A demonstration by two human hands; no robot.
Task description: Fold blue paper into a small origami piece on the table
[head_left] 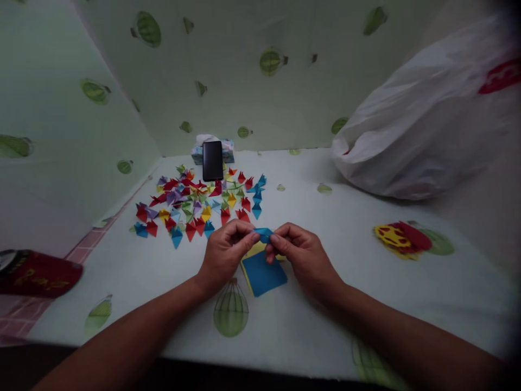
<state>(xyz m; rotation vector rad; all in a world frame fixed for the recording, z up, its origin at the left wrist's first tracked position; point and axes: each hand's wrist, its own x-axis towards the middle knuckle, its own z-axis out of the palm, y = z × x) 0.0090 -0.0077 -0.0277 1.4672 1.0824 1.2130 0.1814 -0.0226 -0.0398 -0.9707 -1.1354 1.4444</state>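
Between my two hands is a small folded blue paper piece (264,233), held above the table. My left hand (227,245) pinches its left end between thumb and fingers. Its right end is pinched by my right hand (300,251). Below them lies a stack of square paper sheets, with a blue sheet (264,273) on top and a yellow edge (255,251) showing behind. Beyond my left hand, many folded paper cranes (199,224) in red, blue, purple, green, yellow and orange spread over the table.
A black phone (212,161) leans on a tissue pack (228,151) behind the cranes. At the back right sits a white plastic bag (407,125). Red and yellow cut-out shapes (393,239) lie at right. A red can (38,273) is at the left edge.
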